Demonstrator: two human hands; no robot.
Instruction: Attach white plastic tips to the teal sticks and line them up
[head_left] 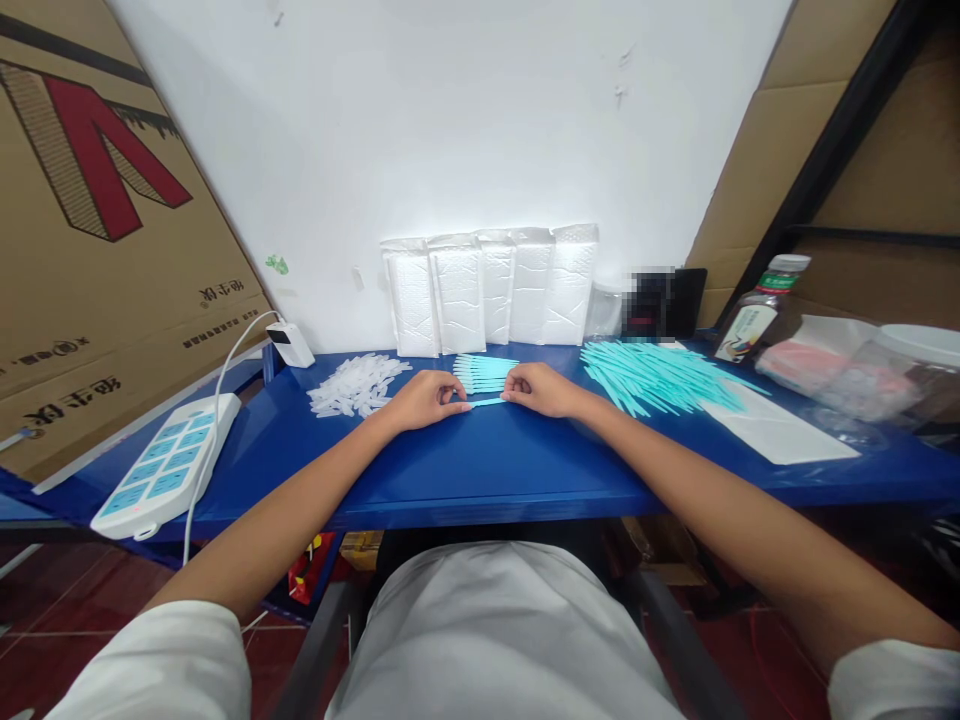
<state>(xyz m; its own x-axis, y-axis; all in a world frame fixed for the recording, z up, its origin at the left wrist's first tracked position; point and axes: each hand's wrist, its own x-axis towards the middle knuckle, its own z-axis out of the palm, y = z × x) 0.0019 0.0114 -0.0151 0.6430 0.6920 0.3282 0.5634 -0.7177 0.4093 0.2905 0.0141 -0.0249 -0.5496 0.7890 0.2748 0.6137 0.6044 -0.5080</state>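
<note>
A thin teal stick (489,401) lies level between my two hands, low over the blue table or on it; I cannot tell which. My left hand (431,400) has thumb and forefinger closed at its left end. At the right end, the fingers of my right hand (541,389) pinch it. Just beyond it, several similar teal sticks (484,374) lie side by side in a neat row. A heap of small translucent white plastic pieces (356,386) sits left of my left hand. To the right of my right hand is a loose pile of teal sticks (652,376).
White padded envelopes (459,300) lean against the wall behind the blue table (480,475). A power strip (169,465) and a small white device (291,344) with a cable are at left. A bottle (761,310), plastic bags and a white sheet (784,430) occupy the right.
</note>
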